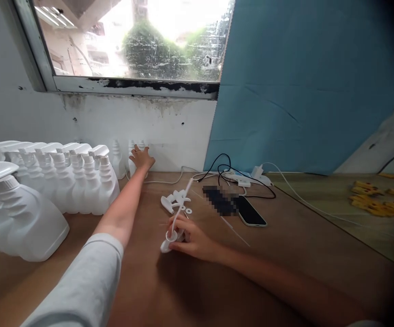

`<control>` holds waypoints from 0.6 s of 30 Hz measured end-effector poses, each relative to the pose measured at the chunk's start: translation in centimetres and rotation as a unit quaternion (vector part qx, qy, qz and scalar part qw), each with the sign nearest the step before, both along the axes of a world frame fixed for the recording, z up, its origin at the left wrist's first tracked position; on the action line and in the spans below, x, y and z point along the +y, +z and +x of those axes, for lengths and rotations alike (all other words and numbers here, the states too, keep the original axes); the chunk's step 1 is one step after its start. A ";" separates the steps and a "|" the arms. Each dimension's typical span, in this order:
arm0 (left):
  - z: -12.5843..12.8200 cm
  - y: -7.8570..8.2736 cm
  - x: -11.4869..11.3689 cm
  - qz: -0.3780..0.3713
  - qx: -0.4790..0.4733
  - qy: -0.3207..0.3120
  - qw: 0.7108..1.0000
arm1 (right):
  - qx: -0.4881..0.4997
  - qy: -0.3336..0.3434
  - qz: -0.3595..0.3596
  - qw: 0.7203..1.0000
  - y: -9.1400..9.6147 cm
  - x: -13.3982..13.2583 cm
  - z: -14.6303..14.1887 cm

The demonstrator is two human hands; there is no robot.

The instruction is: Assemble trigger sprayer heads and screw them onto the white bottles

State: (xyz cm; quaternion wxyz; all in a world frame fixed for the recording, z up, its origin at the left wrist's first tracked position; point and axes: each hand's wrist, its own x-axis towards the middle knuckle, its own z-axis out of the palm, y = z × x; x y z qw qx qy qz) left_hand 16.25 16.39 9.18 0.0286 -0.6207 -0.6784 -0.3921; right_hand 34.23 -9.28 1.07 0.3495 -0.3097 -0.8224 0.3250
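Note:
My left hand (141,159) is stretched far out to the wall and closes on a small white bottle (133,164) standing there, beside another capless bottle (117,160). My right hand (192,238) rests on the brown table (217,290), its fingers curled round a white spray-trigger head (168,240) whose thin dip tube (182,200) points up and away. A second white trigger head (171,203) and a small white ring (189,211) lie just beyond it.
A row of several white spray bottles with trigger caps (61,181) stands at the left. A dark phone (250,211), chargers and black and white cables (241,178) lie at the back. Yellow parts (376,200) are at the far right.

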 end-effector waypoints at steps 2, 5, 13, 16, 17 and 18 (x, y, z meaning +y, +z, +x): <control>0.1 -0.5 0.9 -0.013 0.014 0.006 1.000 | -0.012 -0.005 -0.035 0.999 0.2 0.0 0.1; 0.4 -1.3 1.5 -0.025 0.024 0.014 0.999 | 0.003 -0.008 -0.085 0.996 0.6 0.0 0.3; 1.3 0.4 -2.0 0.070 0.068 -0.032 0.995 | 0.130 -0.028 -0.195 0.972 5.0 1.0 2.4; 1.3 1.8 -4.7 0.159 0.085 -0.099 0.979 | 0.172 -0.010 -0.183 0.968 7.4 1.2 4.2; 1.2 2.1 -5.6 0.194 0.087 -0.125 0.969 | 0.180 -0.016 -0.170 0.969 8.2 1.1 4.9; 1.0 2.3 -6.5 0.228 0.090 -0.150 0.958 | 0.187 -0.027 -0.156 0.970 9.1 0.8 5.5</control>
